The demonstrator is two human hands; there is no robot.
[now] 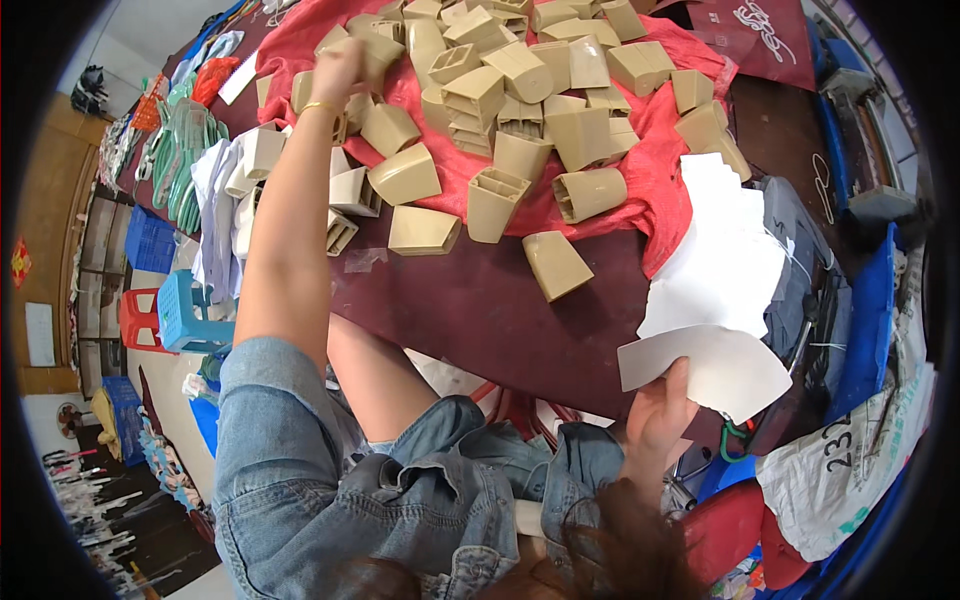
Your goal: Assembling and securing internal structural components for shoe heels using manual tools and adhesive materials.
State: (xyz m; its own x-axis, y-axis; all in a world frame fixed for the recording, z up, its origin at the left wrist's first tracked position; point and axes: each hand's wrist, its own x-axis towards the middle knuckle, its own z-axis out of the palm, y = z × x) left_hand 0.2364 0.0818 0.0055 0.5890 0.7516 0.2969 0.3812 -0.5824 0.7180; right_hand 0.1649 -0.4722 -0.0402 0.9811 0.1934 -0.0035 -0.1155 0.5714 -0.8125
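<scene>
My left hand (340,72) reaches to the far left of the table, its fingers closed on a beige hollow plastic piece (378,52) that looks slightly blurred. A large pile of similar beige pieces (520,70), tapered and ribbed inside, lies on a red plastic sack (652,205). One loose piece (557,266) rests on the dark red tabletop (455,300) nearer to me. Low on the right, my right hand (660,415) pinches a white paper sheet (705,365) at its edge. That sheet overlaps more white paper (715,260) spread along the table's right side.
Left of my arm are whitish pieces (352,190) and green plastic hangers (185,150). A blue stool (190,310) and a red stool (138,320) stand beyond the table's left edge. Dark grey cloth (800,240) and a white woven sack (840,470) are at the right.
</scene>
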